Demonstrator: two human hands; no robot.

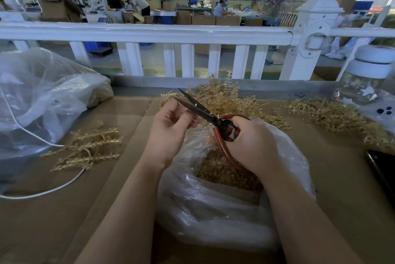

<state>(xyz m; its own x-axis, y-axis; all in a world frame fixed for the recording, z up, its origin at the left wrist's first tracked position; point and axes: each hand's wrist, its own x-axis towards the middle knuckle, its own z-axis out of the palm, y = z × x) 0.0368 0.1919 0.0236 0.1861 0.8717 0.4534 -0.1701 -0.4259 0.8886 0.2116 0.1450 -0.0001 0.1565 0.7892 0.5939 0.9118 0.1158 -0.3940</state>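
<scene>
My right hand (252,146) grips the red handles of black-bladed scissors (198,107), whose blades stand apart and point up-left. My left hand (171,127) is curled and pinches a small pale-gold plastic piece close under the blades; the piece is mostly hidden by the fingers. Both hands hover over an open clear plastic bag (213,210) that holds many small golden cut pieces (215,169). A heap of golden plastic sprigs (224,97) lies just behind the hands.
More golden sprigs lie at the left (85,148) and at the right (337,116) on the cardboard-covered table (64,210). A big clear bag (42,97) and a white cable (42,193) sit left. A jar (367,77) and dark phone (382,169) sit right. A white fence (149,32) runs behind.
</scene>
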